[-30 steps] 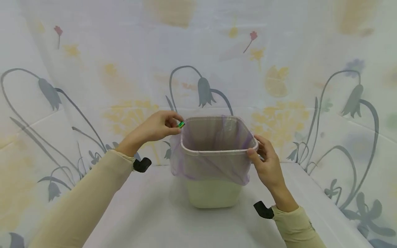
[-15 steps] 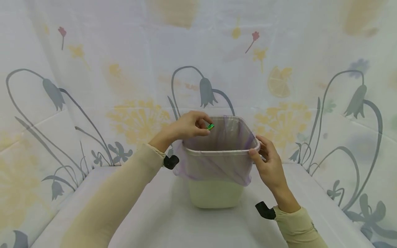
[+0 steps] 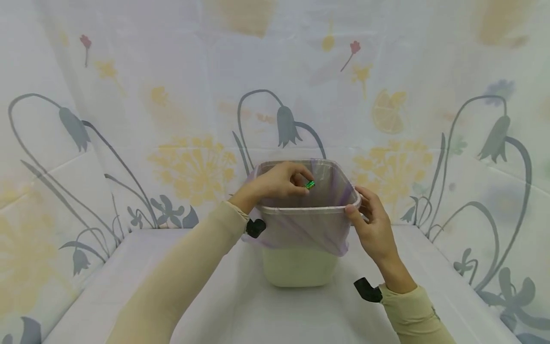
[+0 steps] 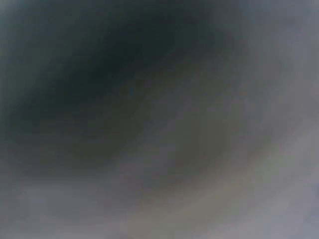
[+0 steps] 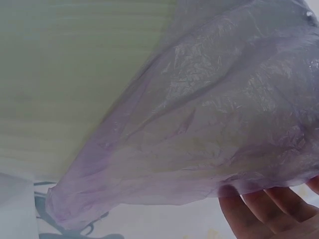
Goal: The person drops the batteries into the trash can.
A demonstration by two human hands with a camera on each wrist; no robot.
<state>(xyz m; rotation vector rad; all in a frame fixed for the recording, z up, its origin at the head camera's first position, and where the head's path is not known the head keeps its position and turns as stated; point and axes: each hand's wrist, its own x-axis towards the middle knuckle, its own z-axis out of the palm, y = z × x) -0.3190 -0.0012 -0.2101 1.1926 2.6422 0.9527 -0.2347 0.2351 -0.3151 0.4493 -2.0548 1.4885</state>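
A pale green bin (image 3: pixel 299 268) stands on the white-covered surface. A thin purple plastic bag (image 3: pixel 302 229) lines it and folds down over the rim. Above the bin's opening, my left hand (image 3: pixel 279 182) pinches a small shiny green piece (image 3: pixel 310 185) between thumb and fingertips. My right hand (image 3: pixel 375 229) holds the bin's right rim, thumb in front and fingers behind. In the right wrist view, fingers (image 5: pixel 271 211) touch the bag along the bin's side. The left wrist view is only a dark blur.
Behind and at both sides hangs a pale cloth (image 3: pixel 275 62) printed with flowers. A white cover (image 3: pixel 215 306) lies under the bin. Each wrist carries a small black camera mount, such as the right one (image 3: pixel 367 290).
My left hand has moved right, from beside the bin's left rim to over its opening, and slightly lower, with the green piece. The right hand has stayed on the rim.
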